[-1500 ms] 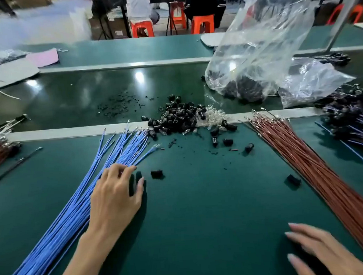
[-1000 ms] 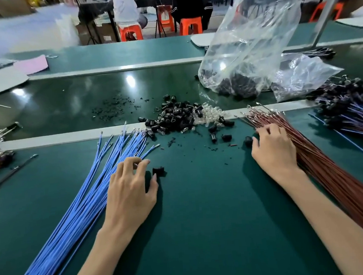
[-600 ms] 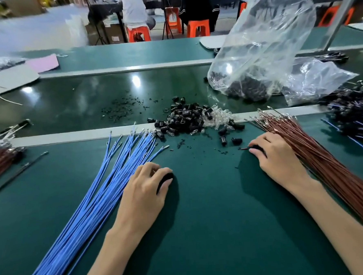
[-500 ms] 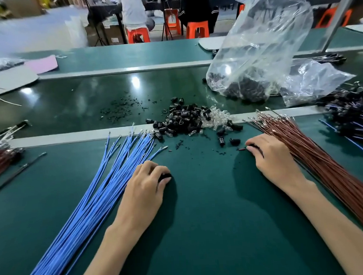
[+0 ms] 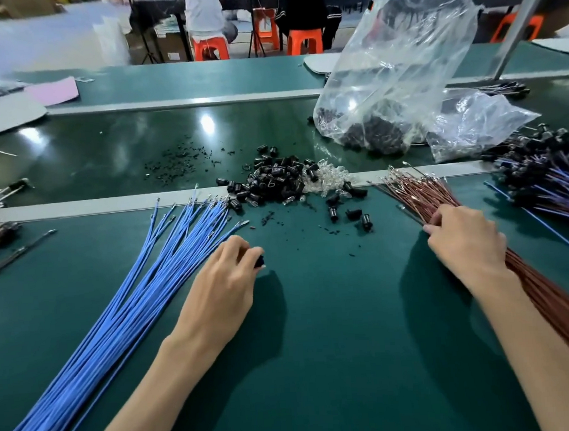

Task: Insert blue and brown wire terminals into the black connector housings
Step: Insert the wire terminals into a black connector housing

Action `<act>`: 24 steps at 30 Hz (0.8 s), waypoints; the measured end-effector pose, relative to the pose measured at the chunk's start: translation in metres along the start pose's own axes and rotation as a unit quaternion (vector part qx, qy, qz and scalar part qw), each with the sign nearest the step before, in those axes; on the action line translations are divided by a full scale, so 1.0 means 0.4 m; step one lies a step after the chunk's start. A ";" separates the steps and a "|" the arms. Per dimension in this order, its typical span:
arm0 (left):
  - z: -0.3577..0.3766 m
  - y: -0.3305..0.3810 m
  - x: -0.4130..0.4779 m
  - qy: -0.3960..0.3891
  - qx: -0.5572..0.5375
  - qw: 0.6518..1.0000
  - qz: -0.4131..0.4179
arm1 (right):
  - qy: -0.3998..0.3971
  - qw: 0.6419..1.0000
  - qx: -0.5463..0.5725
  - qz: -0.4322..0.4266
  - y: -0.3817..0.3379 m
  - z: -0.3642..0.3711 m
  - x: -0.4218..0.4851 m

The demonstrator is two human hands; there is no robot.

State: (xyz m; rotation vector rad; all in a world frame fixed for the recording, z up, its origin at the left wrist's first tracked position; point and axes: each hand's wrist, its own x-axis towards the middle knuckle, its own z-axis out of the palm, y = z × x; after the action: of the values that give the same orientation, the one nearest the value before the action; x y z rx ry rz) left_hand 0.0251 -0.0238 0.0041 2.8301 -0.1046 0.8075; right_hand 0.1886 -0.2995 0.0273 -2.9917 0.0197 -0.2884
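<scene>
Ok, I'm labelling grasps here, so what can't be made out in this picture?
Head view only:
Black housing in the left hand: mostly covered by its fingers; orientation unclear.
Right hand on the brown wires: fingertips curl out of sight; whether one is pinched, unclear.
Blue wires: near ends cut by the bottom-left edge.
Plastic bag: dark contents blurred by film.

One black housing (image 5: 259,260) pinched by the left hand (image 5: 221,286); one blue wire bundle (image 5: 132,308) beside it; one brown bundle (image 5: 415,192) rightward; two clear bags (image 5: 394,75) beyond.

housing (image 5: 260,260) half-hidden in left hand (image 5: 219,286), blue wires (image 5: 116,325) cropped
</scene>
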 end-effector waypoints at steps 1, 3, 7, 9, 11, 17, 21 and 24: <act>0.003 0.003 0.002 0.001 -0.005 1.000 0.005 | -0.012 1.000 0.004 0.004 0.001 0.005 0.001; 0.006 0.012 0.003 0.003 -0.013 1.000 0.016 | -0.005 1.000 0.017 0.006 -0.002 0.014 0.001; 0.008 0.021 -0.004 0.015 -0.035 0.999 0.014 | 0.049 0.997 0.061 -0.007 -0.018 0.003 -0.001; 0.006 0.024 0.001 0.023 -0.105 0.994 -0.014 | 0.108 0.987 0.112 -0.042 -0.037 -0.034 -0.006; 0.005 0.025 0.006 0.025 -0.270 0.960 -0.075 | 0.133 0.962 0.225 -0.075 -0.070 -0.106 -0.006; -0.032 0.051 0.011 -0.095 -0.755 0.630 -0.158 | -0.161 0.707 0.684 -0.084 -0.254 -0.259 -0.042; -0.037 0.064 0.003 -0.217 -0.787 0.571 -0.087 | -0.162 0.586 0.794 -0.007 -0.316 -0.201 -0.068; -0.044 0.052 0.002 -0.244 -0.817 0.516 -0.085 | -0.101 0.578 0.808 0.059 -0.295 -0.157 -0.044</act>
State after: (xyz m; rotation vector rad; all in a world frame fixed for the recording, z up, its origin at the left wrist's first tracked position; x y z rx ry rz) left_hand 0.0140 -0.0406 0.0225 1.0188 -0.3882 -0.2737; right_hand 0.1595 -0.1904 0.1011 -1.1135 -0.0450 0.0928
